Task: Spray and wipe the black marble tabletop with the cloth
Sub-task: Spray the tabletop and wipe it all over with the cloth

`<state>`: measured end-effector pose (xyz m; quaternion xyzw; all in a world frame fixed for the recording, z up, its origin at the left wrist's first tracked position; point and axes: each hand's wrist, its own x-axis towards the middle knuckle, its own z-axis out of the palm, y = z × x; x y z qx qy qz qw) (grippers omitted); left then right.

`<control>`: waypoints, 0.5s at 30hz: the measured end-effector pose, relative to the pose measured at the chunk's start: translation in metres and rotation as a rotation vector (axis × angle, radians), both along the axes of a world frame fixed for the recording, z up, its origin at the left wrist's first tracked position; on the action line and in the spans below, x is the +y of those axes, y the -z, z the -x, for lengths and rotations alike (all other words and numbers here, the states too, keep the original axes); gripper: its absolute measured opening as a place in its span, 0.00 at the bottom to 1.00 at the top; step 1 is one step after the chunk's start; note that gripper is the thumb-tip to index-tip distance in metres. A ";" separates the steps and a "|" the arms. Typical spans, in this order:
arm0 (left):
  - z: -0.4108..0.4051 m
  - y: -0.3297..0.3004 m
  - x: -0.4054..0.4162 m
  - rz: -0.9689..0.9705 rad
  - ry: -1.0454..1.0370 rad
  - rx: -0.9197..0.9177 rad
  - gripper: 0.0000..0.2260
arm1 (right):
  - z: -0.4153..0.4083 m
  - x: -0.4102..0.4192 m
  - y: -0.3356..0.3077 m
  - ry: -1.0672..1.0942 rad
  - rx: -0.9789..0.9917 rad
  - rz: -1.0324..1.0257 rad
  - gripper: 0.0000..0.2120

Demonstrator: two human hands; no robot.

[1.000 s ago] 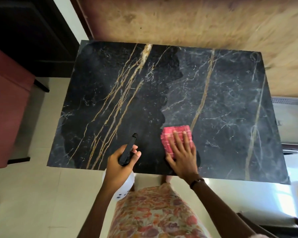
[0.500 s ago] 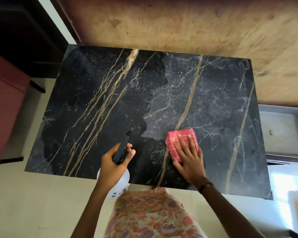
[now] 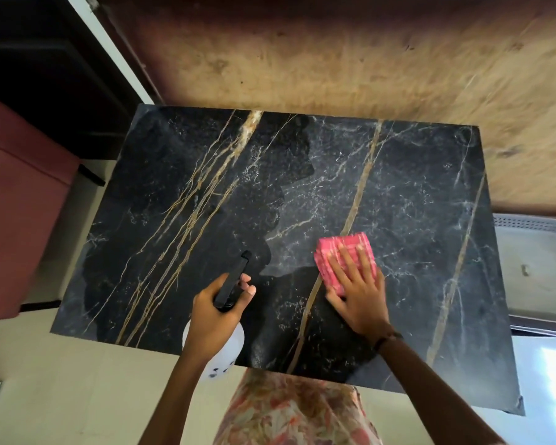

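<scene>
Hands [image 3: 357, 293] near tabletop's [image 3: 414, 194] front edge

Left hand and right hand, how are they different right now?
The left hand is curled in a fist around the spray bottle; the right hand lies flat, fingers spread, pressing the pink cloth. The left hand hangs at the tabletop's near edge; the right hand rests farther in. Both are bare.

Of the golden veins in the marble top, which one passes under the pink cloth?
The single thick vein right of centre. It runs down to the pink cloth under the right hand and continues below it. The vein bundle lies left; another thin vein lies right.
</scene>
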<state>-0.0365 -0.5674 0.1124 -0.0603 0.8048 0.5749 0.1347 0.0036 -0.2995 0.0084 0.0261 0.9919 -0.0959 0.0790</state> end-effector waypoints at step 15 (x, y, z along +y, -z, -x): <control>0.039 -0.006 0.004 -0.050 -0.013 -0.007 0.08 | 0.035 0.017 0.002 -0.082 -0.029 0.001 0.33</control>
